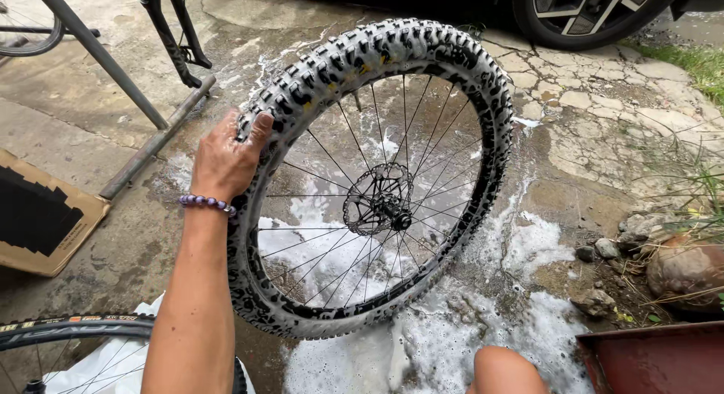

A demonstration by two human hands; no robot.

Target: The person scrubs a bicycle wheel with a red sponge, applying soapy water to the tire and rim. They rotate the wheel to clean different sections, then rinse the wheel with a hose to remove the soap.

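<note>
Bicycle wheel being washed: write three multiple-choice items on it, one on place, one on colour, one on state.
1. Where does the left hand rest?
A. On the knobby tyre at the wheel's upper left
B. On the hub
C. On the cardboard

2. What colour is the bead bracelet on that wrist?
A. Red
B. Purple
C. Yellow

3. In what state is the ground under the wheel?
A. Dry and dusty
B. Covered in snow
C. Wet with white soap foam

Answers:
1. A, the palm and fingers lie over the tread at the upper left, away from the hub.
2. B, the beads around the wrist are purple.
3. C, the concrete is dark with water and foam is pooled below and to the right of the wheel.
</note>
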